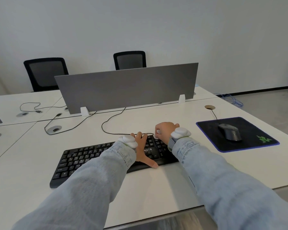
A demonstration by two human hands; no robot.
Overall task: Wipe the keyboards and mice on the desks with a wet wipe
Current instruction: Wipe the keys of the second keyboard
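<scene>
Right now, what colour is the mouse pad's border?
Purple-blue edging on the black mouse pad, seen in the head view.

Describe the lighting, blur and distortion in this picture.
Head view: soft, even light; faint shadows under the keyboard and mouse. Wide-angle bending curves the desk edges. The sleeves at the bottom look smeared; the wipe in the right hand is hazy.

1. The counter (181, 117) was smooth white laminate with a faint sheen; its near edge (156, 219) looked like brushed metal;
2. The keyboard (83, 160) was matt black plastic; the mouse (229, 133) grey plastic, slightly glossy;
3. The mouse pad (249, 140) looked like dark matt cloth; the divider panel (128, 87) grey and felt-like;
4. The sleeves (93, 180) were pale, coarse denim; the chair backs (45, 73) black mesh.
</scene>
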